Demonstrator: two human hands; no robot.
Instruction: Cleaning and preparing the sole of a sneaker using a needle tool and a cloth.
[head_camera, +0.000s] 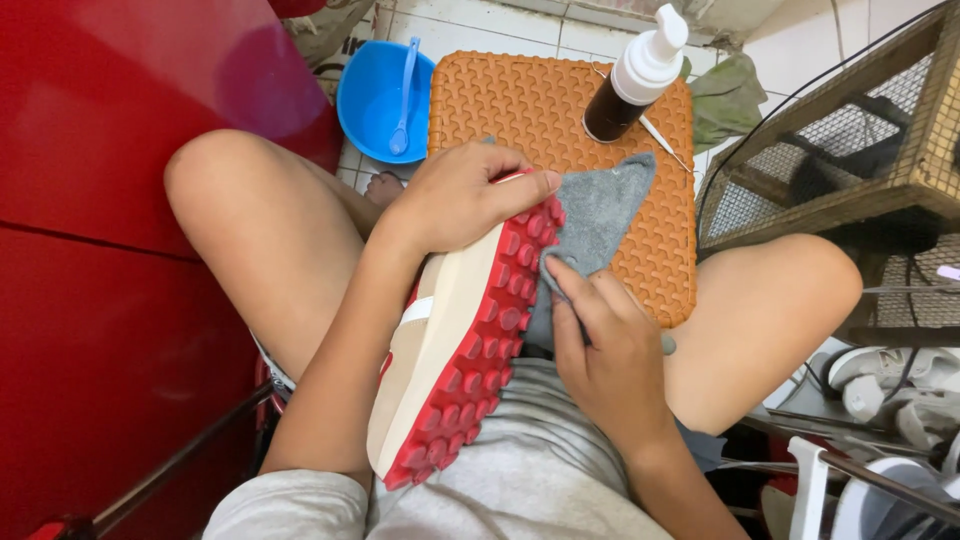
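A cream sneaker with a red studded rubber sole (455, 350) lies tilted on its side across the person's lap, the knobbly sole facing right, its heel resting on grey shorts near the bottom of the view. The left hand (460, 195) curls closed over the toe end, fingers wrapped across the upper and thumb along the sole edge, gripping it firmly. The right hand (600, 345) presses a soft grey towelling cloth (595, 220) against the studs, fingers nearly straight and flat on the fabric; the cloth's lower part is hidden beneath that hand. Beyond, an orange woven-pattern plastic stool top (540, 100) carries the cloth's far corner and a brown pump bottle with a white nozzle (635, 75), with what may be a thin stick beside it. Farther left, a round blue plastic bowl holding a blue spoon (385, 95) sits on white floor tiles
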